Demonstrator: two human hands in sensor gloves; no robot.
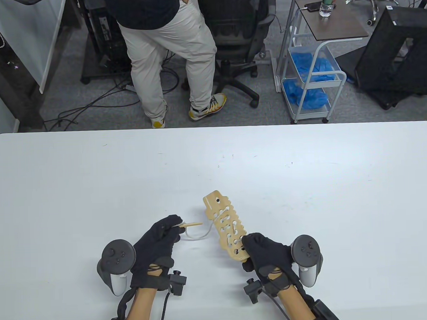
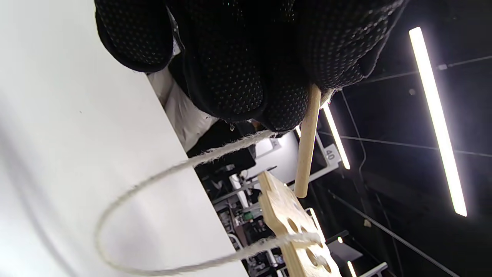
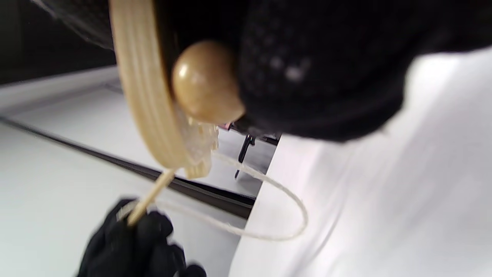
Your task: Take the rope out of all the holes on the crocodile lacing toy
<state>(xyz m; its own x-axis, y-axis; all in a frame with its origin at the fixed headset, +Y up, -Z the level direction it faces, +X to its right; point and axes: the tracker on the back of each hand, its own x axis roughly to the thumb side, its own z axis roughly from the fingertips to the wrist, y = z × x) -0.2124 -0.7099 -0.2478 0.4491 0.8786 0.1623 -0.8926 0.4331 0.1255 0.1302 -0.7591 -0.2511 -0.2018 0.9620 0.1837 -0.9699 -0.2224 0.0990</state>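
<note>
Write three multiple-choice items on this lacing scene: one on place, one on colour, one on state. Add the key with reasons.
1. Where is the wooden needle?
A. pinched in the left hand
B. lying on the table
C. in the right hand

2. What colour is the rope?
A. red
B. off-white
C. blue

3. What is the state of the crocodile board?
A. flat on the table, untouched
B. gripped at its near end, rope laced in
C. rope fully out

Key: 1 A, the needle juts from the left fingers. 2 B, the loop shows pale cream. 3 B, the right hand grips it and rope crosses its holes.
</note>
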